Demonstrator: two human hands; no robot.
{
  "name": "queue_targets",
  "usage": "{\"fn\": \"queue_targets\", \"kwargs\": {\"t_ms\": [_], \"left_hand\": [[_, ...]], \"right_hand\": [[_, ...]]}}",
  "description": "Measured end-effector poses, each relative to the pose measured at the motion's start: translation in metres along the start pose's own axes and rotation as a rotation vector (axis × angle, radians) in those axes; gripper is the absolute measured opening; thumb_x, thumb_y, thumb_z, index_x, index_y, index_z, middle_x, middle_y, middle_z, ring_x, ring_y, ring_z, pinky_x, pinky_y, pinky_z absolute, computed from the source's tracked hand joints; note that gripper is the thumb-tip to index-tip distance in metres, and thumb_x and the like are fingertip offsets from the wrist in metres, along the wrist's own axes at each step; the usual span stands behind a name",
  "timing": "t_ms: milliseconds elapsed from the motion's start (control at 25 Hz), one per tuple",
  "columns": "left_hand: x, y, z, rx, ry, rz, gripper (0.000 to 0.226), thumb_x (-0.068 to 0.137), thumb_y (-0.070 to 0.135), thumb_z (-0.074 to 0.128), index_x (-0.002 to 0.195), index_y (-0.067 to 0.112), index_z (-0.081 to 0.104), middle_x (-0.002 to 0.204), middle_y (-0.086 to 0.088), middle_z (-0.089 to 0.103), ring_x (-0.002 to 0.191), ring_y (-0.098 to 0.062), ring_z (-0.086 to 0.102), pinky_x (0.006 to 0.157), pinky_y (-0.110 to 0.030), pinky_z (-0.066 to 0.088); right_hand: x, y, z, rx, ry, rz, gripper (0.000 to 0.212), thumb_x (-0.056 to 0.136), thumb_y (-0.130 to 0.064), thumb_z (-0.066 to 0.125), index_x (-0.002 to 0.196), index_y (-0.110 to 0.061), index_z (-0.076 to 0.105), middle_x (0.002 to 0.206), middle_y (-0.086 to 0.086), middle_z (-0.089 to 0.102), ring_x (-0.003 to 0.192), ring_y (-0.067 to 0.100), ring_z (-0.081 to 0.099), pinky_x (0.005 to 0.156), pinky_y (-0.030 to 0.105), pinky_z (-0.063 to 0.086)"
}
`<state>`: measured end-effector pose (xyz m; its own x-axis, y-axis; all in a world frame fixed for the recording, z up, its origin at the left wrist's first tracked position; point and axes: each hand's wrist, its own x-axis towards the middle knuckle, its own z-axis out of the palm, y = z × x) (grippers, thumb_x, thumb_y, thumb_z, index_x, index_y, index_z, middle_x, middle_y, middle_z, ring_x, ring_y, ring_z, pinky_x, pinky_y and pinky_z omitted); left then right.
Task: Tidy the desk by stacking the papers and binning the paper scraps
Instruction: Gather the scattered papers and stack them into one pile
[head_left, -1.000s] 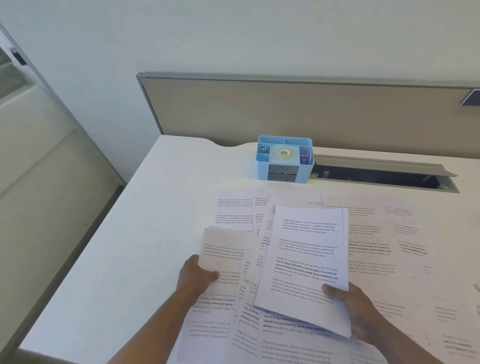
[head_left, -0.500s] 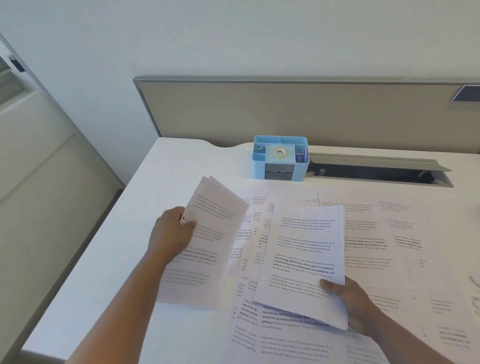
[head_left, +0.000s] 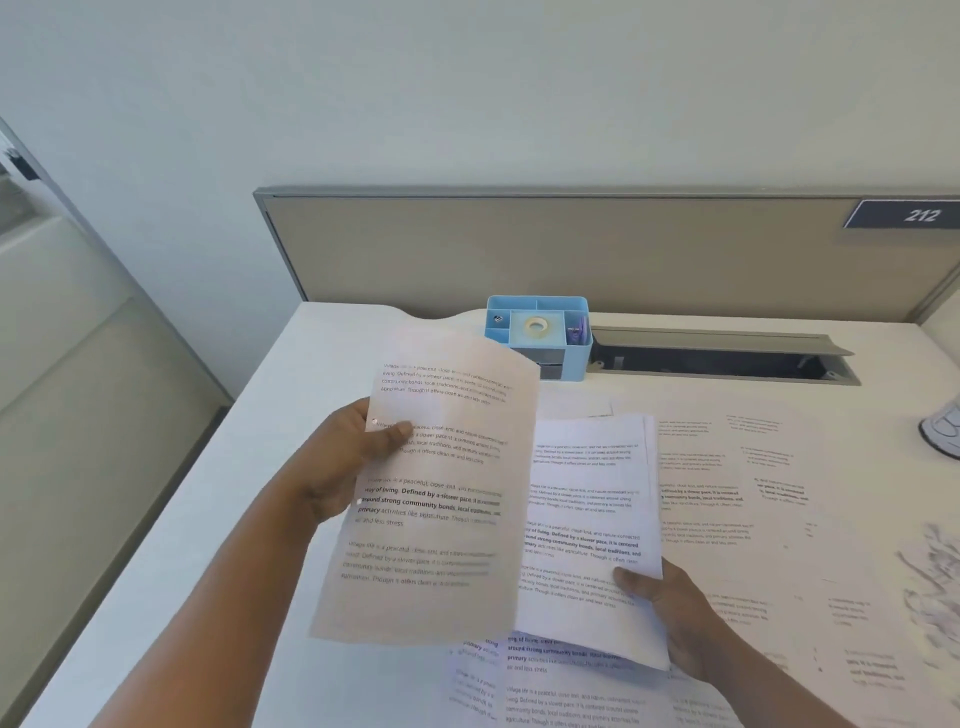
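Note:
My left hand (head_left: 340, 465) pinches a printed sheet (head_left: 441, 525) by its left edge and holds it in the air, tilted, overlapping the left side of a small stack of printed papers (head_left: 597, 493). That stack is gripped at its lower right corner by my right hand (head_left: 675, 618), thumb on top. More printed sheets (head_left: 737, 499) lie spread over the white desk (head_left: 249, 493) under and to the right of the stack. Crumpled paper scraps (head_left: 935, 577) sit at the right edge.
A light blue desk organiser (head_left: 537, 332) with a tape roll stands at the back of the desk beside an open cable tray (head_left: 717, 358). A grey partition (head_left: 519, 249) with a "212" label closes the back. A white object (head_left: 945, 426) shows at the far right.
My left hand picked a sheet off the desk at the left, lifted it, and carried it right and up toward the stack in my right hand.

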<state>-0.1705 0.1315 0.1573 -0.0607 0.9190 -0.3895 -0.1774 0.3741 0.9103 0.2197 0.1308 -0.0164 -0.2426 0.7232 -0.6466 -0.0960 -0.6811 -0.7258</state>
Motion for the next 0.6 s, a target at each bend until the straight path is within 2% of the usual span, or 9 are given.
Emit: {"fn": "queue_targets", "kwargs": {"t_ms": [80, 160, 320, 480, 600], "left_hand": [[0.010, -0.020, 0.006, -0.091, -0.023, -0.077, 0.041, 0.092, 0.006, 0.067, 0.132, -0.001, 0.061, 0.126, -0.027, 0.070, 0.110, -0.047, 0.071, 0.083, -0.054, 0.063], [0.021, -0.044, 0.015, -0.107, 0.033, -0.152, 0.037, 0.093, 0.000, 0.066, 0.130, -0.003, 0.060, 0.122, -0.028, 0.071, 0.102, -0.044, 0.074, 0.075, -0.052, 0.064], [0.033, -0.091, 0.032, -0.026, 0.147, -0.249, 0.038, 0.091, -0.009, 0.069, 0.128, -0.002, 0.061, 0.111, -0.022, 0.077, 0.098, -0.044, 0.075, 0.083, -0.059, 0.061], [0.034, -0.116, 0.041, 0.000, 0.122, -0.261, 0.036, 0.096, -0.005, 0.066, 0.131, 0.002, 0.059, 0.114, -0.017, 0.077, 0.102, -0.040, 0.075, 0.085, -0.058, 0.061], [0.031, -0.127, 0.049, -0.080, 0.055, -0.257, 0.034, 0.102, 0.004, 0.062, 0.133, 0.017, 0.055, 0.118, -0.010, 0.077, 0.103, -0.035, 0.076, 0.076, -0.052, 0.063]], "right_hand": [[-0.006, -0.003, 0.004, -0.003, -0.036, -0.003, 0.036, 0.093, -0.005, 0.068, 0.128, -0.011, 0.067, 0.119, 0.014, 0.076, 0.105, 0.037, 0.074, 0.087, 0.053, 0.060], [-0.011, -0.005, 0.006, -0.020, -0.063, 0.002, 0.036, 0.094, -0.008, 0.069, 0.130, -0.012, 0.066, 0.120, 0.016, 0.075, 0.108, 0.040, 0.073, 0.093, 0.059, 0.057], [-0.026, -0.009, 0.013, 0.015, -0.142, -0.004, 0.045, 0.093, -0.016, 0.073, 0.137, -0.010, 0.061, 0.128, 0.019, 0.071, 0.115, 0.043, 0.069, 0.098, 0.063, 0.054], [-0.039, -0.010, 0.022, 0.076, -0.099, 0.021, 0.058, 0.095, -0.046, 0.066, 0.145, -0.019, 0.053, 0.135, 0.012, 0.068, 0.120, 0.038, 0.068, 0.096, 0.061, 0.056], [-0.048, -0.012, 0.027, 0.020, -0.154, -0.015, 0.065, 0.092, -0.068, 0.057, 0.143, -0.029, 0.056, 0.137, 0.003, 0.068, 0.124, 0.031, 0.067, 0.102, 0.060, 0.053]]}}
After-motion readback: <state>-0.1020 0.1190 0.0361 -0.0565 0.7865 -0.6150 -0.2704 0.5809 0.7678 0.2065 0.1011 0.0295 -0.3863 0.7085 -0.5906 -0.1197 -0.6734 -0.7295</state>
